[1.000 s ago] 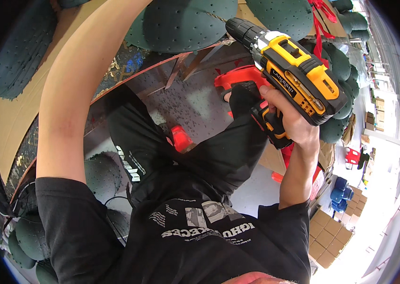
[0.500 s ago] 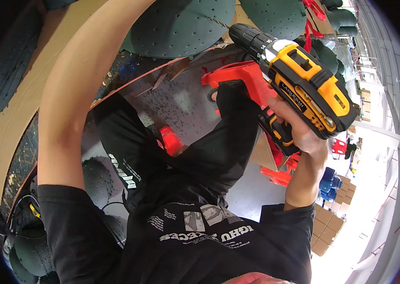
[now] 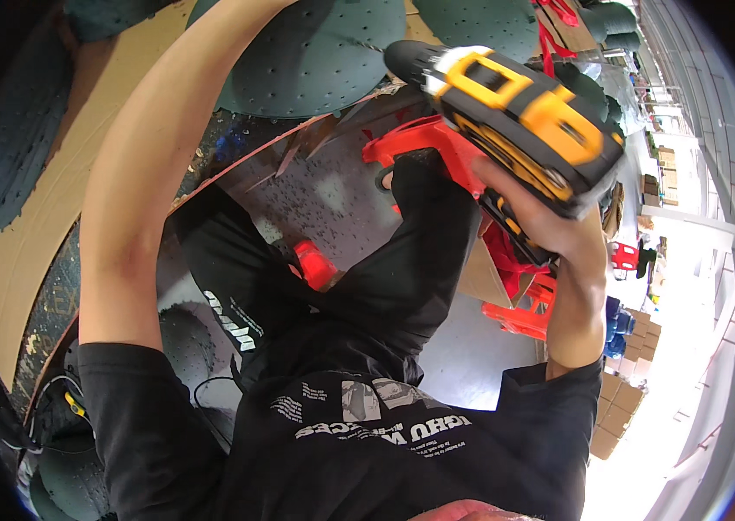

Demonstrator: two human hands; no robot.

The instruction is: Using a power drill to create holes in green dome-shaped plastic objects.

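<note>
My right hand (image 3: 531,207) is wrapped round the handle of a yellow and black cordless drill (image 3: 519,113), which is smeared by motion. Its thin drill bit (image 3: 372,45) points left over the right part of a dark green domed disc (image 3: 315,65) dotted with small holes. Whether the tip touches the disc, I cannot tell. My left forearm (image 3: 155,156) reaches up past the disc's left side, and the hand itself lies beyond the top edge. The disc rests at the edge of a worn workbench (image 3: 198,161).
More green discs lie beside it, one at the right (image 3: 480,30) and one at the far left (image 3: 16,130). Brown cardboard (image 3: 16,286) covers part of the bench. Below stands a red plastic stool (image 3: 420,139). Dark shavings litter the floor (image 3: 333,204). Cardboard boxes (image 3: 619,404) are stacked at right.
The drill in my right hand has swung left and slightly up, bringing its bit farther over the disc. My left forearm has shifted little.
</note>
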